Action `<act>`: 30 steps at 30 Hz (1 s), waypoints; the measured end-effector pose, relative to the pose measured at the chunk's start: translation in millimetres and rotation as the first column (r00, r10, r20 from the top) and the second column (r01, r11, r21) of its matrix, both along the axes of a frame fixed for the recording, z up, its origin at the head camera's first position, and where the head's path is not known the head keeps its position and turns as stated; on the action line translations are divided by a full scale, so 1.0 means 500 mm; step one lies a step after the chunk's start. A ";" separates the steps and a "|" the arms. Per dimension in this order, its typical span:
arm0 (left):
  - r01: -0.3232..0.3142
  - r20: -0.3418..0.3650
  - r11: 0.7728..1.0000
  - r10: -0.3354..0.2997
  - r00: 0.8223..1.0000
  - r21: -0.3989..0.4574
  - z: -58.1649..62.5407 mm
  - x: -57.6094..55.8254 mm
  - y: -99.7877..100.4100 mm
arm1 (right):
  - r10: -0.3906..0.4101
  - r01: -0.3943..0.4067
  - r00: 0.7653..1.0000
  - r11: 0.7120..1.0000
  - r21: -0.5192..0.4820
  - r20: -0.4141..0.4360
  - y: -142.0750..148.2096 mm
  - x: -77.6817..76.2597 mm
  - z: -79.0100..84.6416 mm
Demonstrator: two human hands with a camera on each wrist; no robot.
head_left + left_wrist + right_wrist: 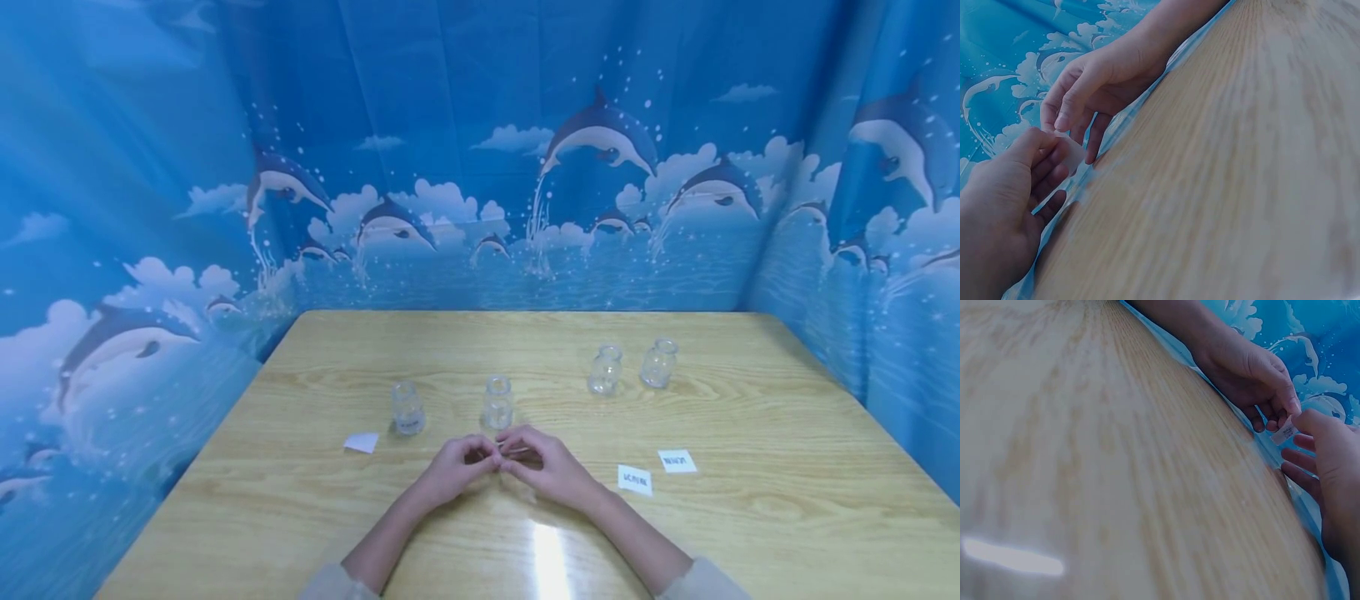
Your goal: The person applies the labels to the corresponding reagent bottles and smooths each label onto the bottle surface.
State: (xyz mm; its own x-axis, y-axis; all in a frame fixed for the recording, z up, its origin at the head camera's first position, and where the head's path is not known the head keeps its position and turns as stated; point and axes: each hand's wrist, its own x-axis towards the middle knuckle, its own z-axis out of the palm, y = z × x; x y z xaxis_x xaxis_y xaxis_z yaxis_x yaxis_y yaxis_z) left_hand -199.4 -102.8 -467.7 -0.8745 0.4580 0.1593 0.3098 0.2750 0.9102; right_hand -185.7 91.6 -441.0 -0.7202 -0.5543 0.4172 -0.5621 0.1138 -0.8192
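Observation:
Both hands meet over the near middle of the table, fingertips together. Thumb and fingers of my left hand point(459, 468) pinch a small white paper label point(1072, 153); my right hand point(551, 469) pinches it from the other side. In the right wrist view the label point(1284, 432) shows small dark print and hangs below the fingertips. A clear glass jar point(498, 404) stands upright just beyond the hands. Left of it is another glass jar point(408, 408) with dark lettering low on its side.
Two more glass jars point(605, 371) point(659, 364) stand at the back right. Two white labels with handwriting point(635, 480) point(678, 461) lie to the right of my hands, and a blank-looking white paper piece point(362, 442) to the left. A dolphin-printed blue curtain point(465, 275) surrounds the wooden table point(360, 533).

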 end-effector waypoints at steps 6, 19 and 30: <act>-0.032 -0.033 0.999 0.033 0.999 0.039 -0.002 -0.002 -0.001 | -0.023 0.023 1.000 1.000 -0.005 -0.001 0.000 -0.001 0.002; -0.123 -0.013 0.991 0.124 0.992 0.059 0.066 0.032 0.007 | -0.161 0.160 0.987 0.984 0.077 0.002 -0.002 0.007 0.017; -0.136 -0.104 0.984 0.148 0.984 0.112 0.028 0.008 0.005 | -0.258 0.256 0.965 0.966 0.031 0.050 -0.001 0.001 0.012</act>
State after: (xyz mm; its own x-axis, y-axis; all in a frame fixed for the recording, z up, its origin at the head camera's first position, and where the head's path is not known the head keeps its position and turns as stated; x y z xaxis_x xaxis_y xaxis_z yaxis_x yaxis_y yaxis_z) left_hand -195.4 -100.2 -453.7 -0.9034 0.3065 0.2997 0.3756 0.2290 0.8980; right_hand -185.4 91.0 -435.2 -0.8605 -0.3573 0.3632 -0.4671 0.2688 -0.8423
